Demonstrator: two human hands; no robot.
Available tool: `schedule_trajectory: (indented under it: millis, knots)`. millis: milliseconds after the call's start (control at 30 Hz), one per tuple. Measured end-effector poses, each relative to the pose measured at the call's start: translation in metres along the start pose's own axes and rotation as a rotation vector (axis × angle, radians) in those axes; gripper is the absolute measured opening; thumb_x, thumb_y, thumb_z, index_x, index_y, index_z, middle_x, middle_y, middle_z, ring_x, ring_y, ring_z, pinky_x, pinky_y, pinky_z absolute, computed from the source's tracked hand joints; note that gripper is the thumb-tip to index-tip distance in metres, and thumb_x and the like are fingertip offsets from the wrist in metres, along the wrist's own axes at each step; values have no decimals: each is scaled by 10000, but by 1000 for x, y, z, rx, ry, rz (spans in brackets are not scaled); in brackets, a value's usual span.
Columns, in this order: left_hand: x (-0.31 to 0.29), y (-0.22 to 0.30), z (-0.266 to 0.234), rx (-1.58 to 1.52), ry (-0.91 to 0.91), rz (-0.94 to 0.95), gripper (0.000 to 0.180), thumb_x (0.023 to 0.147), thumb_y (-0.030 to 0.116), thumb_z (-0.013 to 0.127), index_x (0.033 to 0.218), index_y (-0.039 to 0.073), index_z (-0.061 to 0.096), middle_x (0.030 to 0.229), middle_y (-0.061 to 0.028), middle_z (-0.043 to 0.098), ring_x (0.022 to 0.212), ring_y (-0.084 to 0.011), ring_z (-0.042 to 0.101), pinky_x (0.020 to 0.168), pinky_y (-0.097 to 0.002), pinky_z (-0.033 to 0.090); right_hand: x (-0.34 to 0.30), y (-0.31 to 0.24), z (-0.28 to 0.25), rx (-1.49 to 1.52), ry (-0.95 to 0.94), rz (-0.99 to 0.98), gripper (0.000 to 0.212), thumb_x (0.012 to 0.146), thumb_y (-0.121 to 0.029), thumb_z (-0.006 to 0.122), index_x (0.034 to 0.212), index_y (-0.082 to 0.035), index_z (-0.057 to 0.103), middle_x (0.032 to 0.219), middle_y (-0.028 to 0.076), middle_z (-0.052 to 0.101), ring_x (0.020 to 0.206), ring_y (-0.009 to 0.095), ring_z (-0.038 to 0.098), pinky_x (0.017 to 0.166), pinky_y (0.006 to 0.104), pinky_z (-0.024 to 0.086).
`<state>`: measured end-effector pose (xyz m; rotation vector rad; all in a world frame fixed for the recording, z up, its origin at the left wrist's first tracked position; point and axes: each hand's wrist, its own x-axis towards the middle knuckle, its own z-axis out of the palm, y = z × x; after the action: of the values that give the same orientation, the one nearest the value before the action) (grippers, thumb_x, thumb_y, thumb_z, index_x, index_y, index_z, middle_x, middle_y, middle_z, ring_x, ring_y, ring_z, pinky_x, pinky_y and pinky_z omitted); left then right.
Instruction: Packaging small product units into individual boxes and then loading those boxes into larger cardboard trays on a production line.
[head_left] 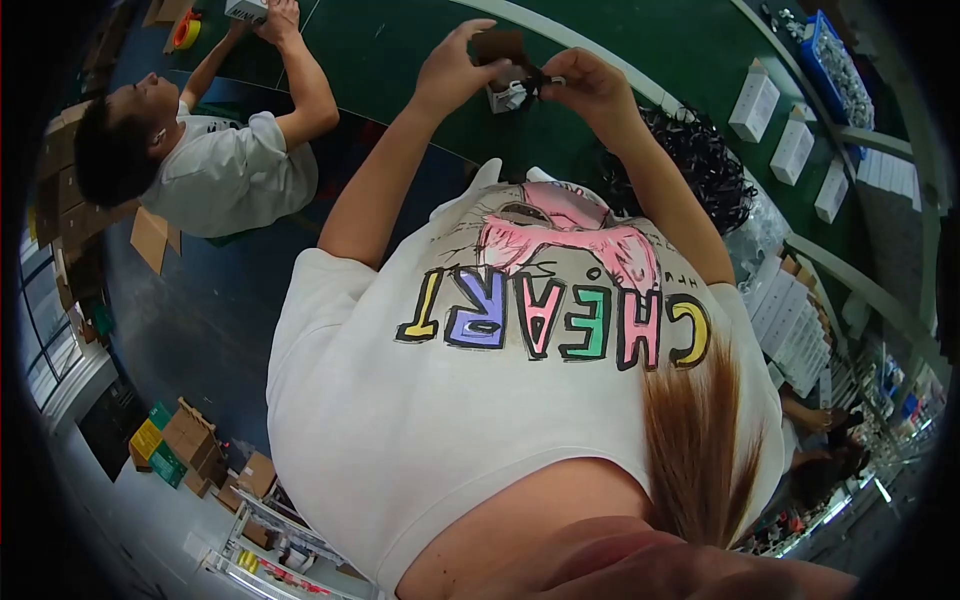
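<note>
In front of my chest, over the green table, my left hand (458, 72) has its thumb and fingers curled around a small brown card-like piece (499, 46). Just under it sits a small white box (505, 97), standing open with something whitish and dark at its mouth. My right hand (592, 88) is to the right of the box, thumb and fingers pinched on a thin black cord (540, 84). The cord's near end reaches the box opening; its exact kind is too small to make out. A tangled heap of black cords (692, 165) lies beside my right forearm.
Several white cartons (755, 102) stand on the green table (640, 28) at right. Beyond them is a blue bin (838, 75) of small clear-wrapped parts. To the left, a co-worker (235, 170) handles a white box (246, 10) near a yellow tape roll (187, 32).
</note>
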<state>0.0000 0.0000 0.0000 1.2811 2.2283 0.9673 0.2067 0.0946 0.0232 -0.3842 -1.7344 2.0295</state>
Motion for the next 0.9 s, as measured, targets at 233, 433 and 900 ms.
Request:
schedule_trajectory:
  millis: [233,433,900]
  knots:
    - [32,-9,17,19,-560,184,258,845,164,692,1072,41,675,900,-106,708,726,-146,656,658,-238,512,9,23,-2,-640,54,-169,213,822,74,583,1003,-29,628,985,80,647,876,222,621,791,302,513]
    - [30,25,12,108,-617,61,242,835,170,681,1017,11,694,788,-86,705,601,-161,626,626,-248,510,7,19,-8,-1438,-108,-495,241,768,66,616,982,-43,641,931,70,646,847,244,616,812,344,498]
    - [-8,-37,34,-855,-351,-102,443,864,233,690,1260,70,577,1111,-72,652,861,-145,613,680,-247,486,-23,45,0,-1031,282,-329,369,754,2,681,1109,-67,608,1101,67,599,865,233,601,792,327,489]
